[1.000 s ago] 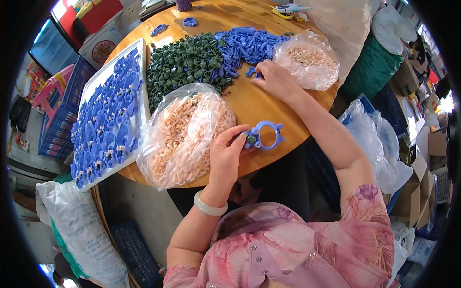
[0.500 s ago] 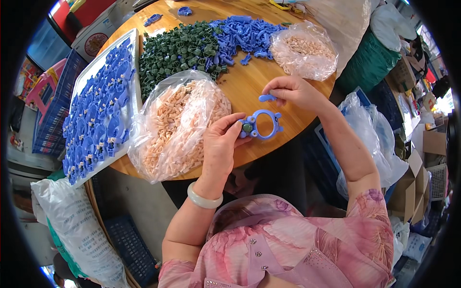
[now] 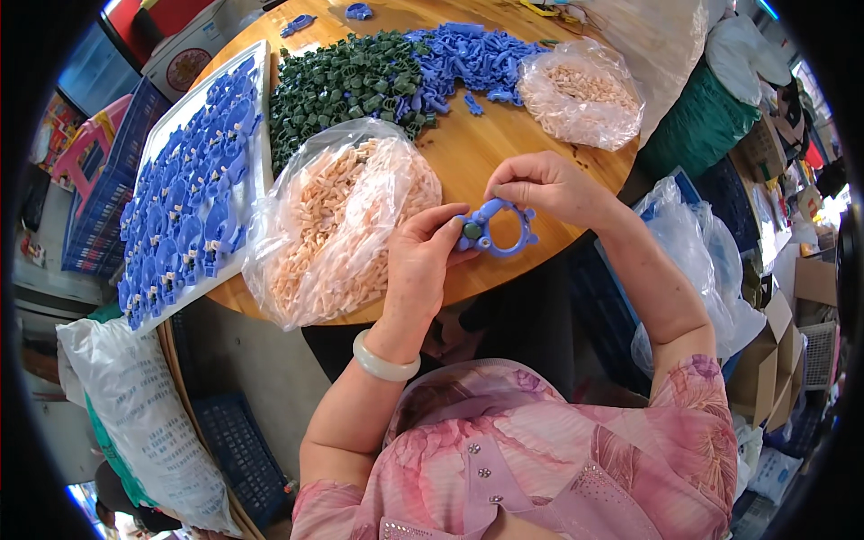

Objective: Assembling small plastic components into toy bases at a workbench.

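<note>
Near the table's front edge my left hand (image 3: 419, 256) pinches a blue plastic ring-shaped part (image 3: 486, 242) by its left end, thumb on top. A dark green piece (image 3: 472, 231) sits in that end, beside my thumb. My right hand (image 3: 553, 191) has thumb and fingertips closed on a small blue plastic piece (image 3: 490, 208). That small piece lies against the upper left of the ring; whether it is seated there I cannot tell. To the left of my left hand is a clear plastic bag (image 3: 270, 247) full of small peach-coloured pieces (image 3: 328, 243).
Behind the bag lie heaps of dark green pieces (image 3: 346, 85) and blue pieces (image 3: 481, 63). A second bag of peach pieces (image 3: 580, 94) stands far right. Many blue assemblies fill a white tray (image 3: 264, 135) at left. Boxes and plastic bags (image 3: 693, 261) crowd the right side.
My right hand has come down and left, bringing the small blue piece from above the ring onto its upper left. My left hand still holds the ring. The whole view has shifted slightly.
</note>
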### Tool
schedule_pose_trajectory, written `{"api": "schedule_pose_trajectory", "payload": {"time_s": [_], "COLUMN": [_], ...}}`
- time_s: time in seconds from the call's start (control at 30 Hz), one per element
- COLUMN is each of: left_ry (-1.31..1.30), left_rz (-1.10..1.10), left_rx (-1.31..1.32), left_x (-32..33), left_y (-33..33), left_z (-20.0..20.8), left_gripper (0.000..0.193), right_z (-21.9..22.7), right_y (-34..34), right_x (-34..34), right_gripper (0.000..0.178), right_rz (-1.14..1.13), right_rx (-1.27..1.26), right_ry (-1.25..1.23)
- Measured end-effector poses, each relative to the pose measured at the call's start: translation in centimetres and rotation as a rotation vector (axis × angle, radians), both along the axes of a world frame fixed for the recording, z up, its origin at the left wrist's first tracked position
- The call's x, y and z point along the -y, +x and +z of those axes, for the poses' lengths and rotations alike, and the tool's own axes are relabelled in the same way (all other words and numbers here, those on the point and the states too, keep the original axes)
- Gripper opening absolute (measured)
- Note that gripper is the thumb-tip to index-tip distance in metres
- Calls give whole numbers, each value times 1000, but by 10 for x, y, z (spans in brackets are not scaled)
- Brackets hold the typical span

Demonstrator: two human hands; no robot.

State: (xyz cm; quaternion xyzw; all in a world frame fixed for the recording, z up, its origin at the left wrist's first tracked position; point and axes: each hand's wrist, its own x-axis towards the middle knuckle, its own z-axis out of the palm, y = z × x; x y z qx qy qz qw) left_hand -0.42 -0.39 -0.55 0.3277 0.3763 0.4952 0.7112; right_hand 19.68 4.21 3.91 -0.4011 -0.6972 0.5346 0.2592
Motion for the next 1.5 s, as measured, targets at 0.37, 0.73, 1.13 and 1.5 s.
{"api": "schedule_pose_trajectory", "payload": {"time_s": [0.37,0.73,1.13,1.5], "left_ry": [-9,-5,-1,-13], "left_rz": [-3,0,27,-8], "left_rx": [-12,-10,-25,-48], "left_x": [-1,-2,0,-1], "left_y": [-1,0,2,-1], "left_z": [-1,-2,0,0], "left_gripper": [20,19,18,18], "right_z": [2,-2,1,5], "right_y": [-4,-4,-5,-3], "right_x": [-1,0,2,4], "right_gripper": [21,19,17,20], "right_rz": [-11,-27,-12,156], "right_rx": [48,27,176,251], "right_ry": [1,-10,225,652]}}
